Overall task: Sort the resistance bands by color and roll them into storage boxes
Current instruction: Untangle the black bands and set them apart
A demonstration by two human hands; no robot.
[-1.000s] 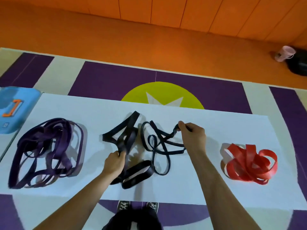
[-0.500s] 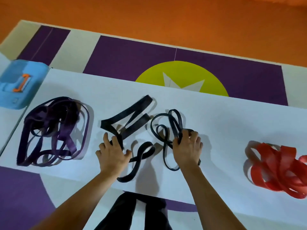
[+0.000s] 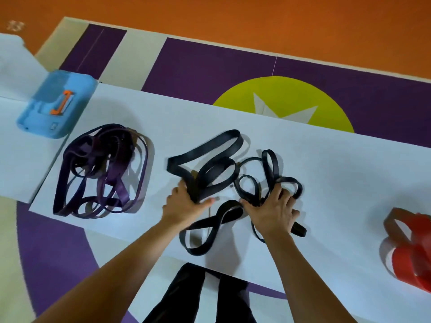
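At the far left a blue box (image 3: 56, 106) sits on the tabletop (image 3: 338, 183), and it looks closed. Just beside it the purple bands (image 3: 100, 169) lie in one loose heap. In the middle the black bands (image 3: 210, 164) sprawl in tangled loops, and both hands are in among them. The left hand (image 3: 184, 203) has its grip clenched round the wide strap where its loops come together. The right hand (image 3: 272, 210) grasps a bunch of the thinner loops, fingers hooked through them, with one end poking out from under the palm. Well off to the right the red bands (image 3: 412, 250) make their own pile (partly cut off by the edge of view). To my eye the sorting by colour looks done, and the step in hand is gathering the black lot for rolling. The next move calls for teasing one band free of the tangle, laying it flat and winding it tight. A box would also need opening to take it.
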